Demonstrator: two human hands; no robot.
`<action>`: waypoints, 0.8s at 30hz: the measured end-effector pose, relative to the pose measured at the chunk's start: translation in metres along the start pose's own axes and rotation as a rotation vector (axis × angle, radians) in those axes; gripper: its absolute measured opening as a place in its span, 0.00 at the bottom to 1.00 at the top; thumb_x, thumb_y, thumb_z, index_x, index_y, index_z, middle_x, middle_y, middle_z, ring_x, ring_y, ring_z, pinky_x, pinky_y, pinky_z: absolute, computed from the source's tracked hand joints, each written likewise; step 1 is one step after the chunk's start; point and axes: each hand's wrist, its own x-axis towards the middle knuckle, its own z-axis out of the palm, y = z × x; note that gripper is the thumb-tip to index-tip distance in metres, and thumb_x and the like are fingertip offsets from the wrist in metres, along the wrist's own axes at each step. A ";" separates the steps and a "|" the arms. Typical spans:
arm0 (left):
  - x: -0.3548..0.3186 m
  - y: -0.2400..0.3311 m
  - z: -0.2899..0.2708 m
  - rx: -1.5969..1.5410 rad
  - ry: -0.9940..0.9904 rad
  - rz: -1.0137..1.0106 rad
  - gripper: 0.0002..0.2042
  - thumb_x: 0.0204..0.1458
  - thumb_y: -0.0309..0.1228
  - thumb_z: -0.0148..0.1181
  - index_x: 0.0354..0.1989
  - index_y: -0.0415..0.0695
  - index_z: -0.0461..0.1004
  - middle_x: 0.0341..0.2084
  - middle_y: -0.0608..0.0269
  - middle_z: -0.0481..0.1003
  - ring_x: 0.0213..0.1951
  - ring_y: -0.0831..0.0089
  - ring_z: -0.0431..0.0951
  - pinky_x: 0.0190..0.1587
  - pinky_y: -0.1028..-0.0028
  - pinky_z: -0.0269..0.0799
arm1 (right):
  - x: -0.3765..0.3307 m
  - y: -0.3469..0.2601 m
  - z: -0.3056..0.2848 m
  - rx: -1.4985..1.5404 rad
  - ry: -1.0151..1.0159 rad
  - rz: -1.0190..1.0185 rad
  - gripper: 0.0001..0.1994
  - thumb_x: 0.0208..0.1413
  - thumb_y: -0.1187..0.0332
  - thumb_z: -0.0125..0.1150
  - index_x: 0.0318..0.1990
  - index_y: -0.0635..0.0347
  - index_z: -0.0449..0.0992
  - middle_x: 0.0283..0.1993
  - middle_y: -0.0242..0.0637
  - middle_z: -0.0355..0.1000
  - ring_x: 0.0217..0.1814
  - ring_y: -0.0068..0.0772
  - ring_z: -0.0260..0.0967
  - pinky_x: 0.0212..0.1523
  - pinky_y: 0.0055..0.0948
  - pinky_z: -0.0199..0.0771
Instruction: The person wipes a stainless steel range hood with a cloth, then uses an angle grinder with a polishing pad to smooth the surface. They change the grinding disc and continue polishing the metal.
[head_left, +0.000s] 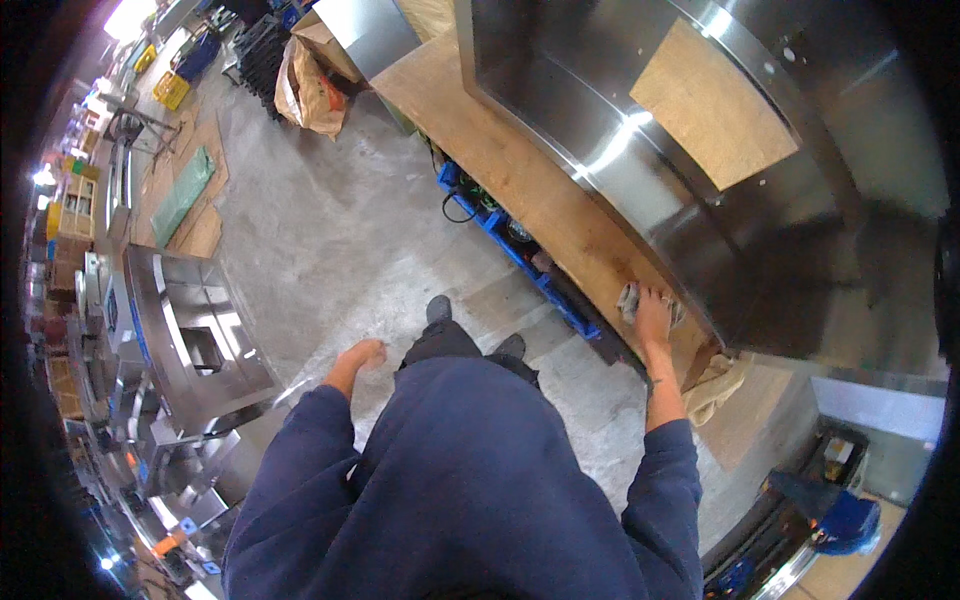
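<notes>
My right hand (pixel 653 318) reaches to the near end of a wooden bench top (pixel 540 180). Its fingers are closed over a crumpled grey cloth (pixel 628 300), which shows on both sides of the hand. Beside that wrist, a beige cloth (pixel 716 388) hangs at the corner of the wood. My left hand (pixel 364 354) hangs over the floor at my left side, with its fingers curled in and nothing visible in them. A large shiny steel panel or cabinet (pixel 620 160) stands on the wood, bearing a brown rectangular sheet (pixel 715 105).
Blue bins (pixel 520 262) with cables and tools sit under the bench edge. To the left stands a steel unit with a square opening (pixel 200 345). A paper bag (pixel 308 90) and flat cardboard (pixel 205 230) lie farther off. A blue object (pixel 848 522) is at lower right.
</notes>
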 end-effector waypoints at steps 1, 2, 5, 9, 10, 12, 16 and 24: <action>-0.011 0.009 0.003 -0.195 -0.029 -0.100 0.16 0.57 0.38 0.53 0.43 0.39 0.80 0.40 0.40 0.82 0.43 0.45 0.84 0.46 0.52 0.78 | 0.001 -0.001 -0.006 -0.024 -0.040 0.007 0.33 0.48 0.73 0.72 0.64 0.58 0.67 0.63 0.45 0.69 0.69 0.59 0.63 0.68 0.56 0.67; -0.025 0.013 0.007 -0.388 -0.062 -0.207 0.13 0.53 0.34 0.55 0.40 0.41 0.82 0.39 0.43 0.83 0.44 0.47 0.84 0.46 0.53 0.78 | 0.001 -0.001 -0.012 -0.091 -0.002 -0.030 0.30 0.50 0.70 0.71 0.62 0.58 0.70 0.61 0.45 0.70 0.68 0.58 0.64 0.67 0.56 0.67; -0.045 -0.010 0.030 -0.788 0.102 -0.189 0.13 0.54 0.34 0.57 0.42 0.41 0.82 0.36 0.46 0.83 0.41 0.52 0.84 0.45 0.57 0.78 | 0.008 -0.012 -0.028 -0.129 -0.076 0.012 0.27 0.48 0.68 0.72 0.58 0.59 0.72 0.60 0.46 0.70 0.68 0.58 0.64 0.66 0.53 0.68; -0.025 -0.025 0.002 -0.661 0.400 -0.152 0.12 0.61 0.33 0.58 0.47 0.38 0.78 0.33 0.55 0.82 0.33 0.67 0.83 0.39 0.66 0.79 | 0.022 -0.063 -0.103 0.148 -0.018 -0.078 0.24 0.47 0.66 0.73 0.53 0.59 0.74 0.53 0.47 0.73 0.62 0.56 0.66 0.63 0.47 0.67; -0.018 -0.012 -0.025 -0.754 0.460 -0.124 0.13 0.65 0.37 0.57 0.47 0.39 0.79 0.34 0.54 0.82 0.38 0.67 0.83 0.44 0.67 0.78 | 0.022 -0.077 -0.122 0.326 0.055 -0.135 0.19 0.52 0.67 0.70 0.50 0.60 0.73 0.51 0.47 0.73 0.59 0.51 0.69 0.63 0.44 0.68; -0.017 0.031 -0.080 -1.042 0.639 0.127 0.15 0.67 0.38 0.57 0.53 0.39 0.77 0.42 0.57 0.80 0.40 0.70 0.82 0.44 0.68 0.78 | 0.040 -0.121 -0.152 0.865 -0.053 0.007 0.18 0.56 0.69 0.67 0.52 0.62 0.71 0.52 0.45 0.73 0.59 0.45 0.70 0.63 0.40 0.68; -0.054 0.128 -0.228 -1.212 0.411 0.562 0.23 0.64 0.38 0.65 0.64 0.42 0.70 0.54 0.59 0.76 0.53 0.68 0.78 0.56 0.64 0.76 | 0.079 -0.224 -0.174 1.398 -0.119 0.011 0.21 0.60 0.74 0.63 0.59 0.62 0.65 0.54 0.37 0.71 0.58 0.30 0.67 0.63 0.33 0.66; -0.036 0.107 -0.332 -1.377 0.424 0.899 0.14 0.67 0.33 0.61 0.56 0.40 0.73 0.45 0.66 0.77 0.48 0.79 0.75 0.49 0.73 0.72 | 0.140 -0.400 -0.225 1.436 -0.107 -0.006 0.14 0.65 0.63 0.67 0.49 0.59 0.70 0.44 0.31 0.71 0.46 0.21 0.65 0.49 0.26 0.69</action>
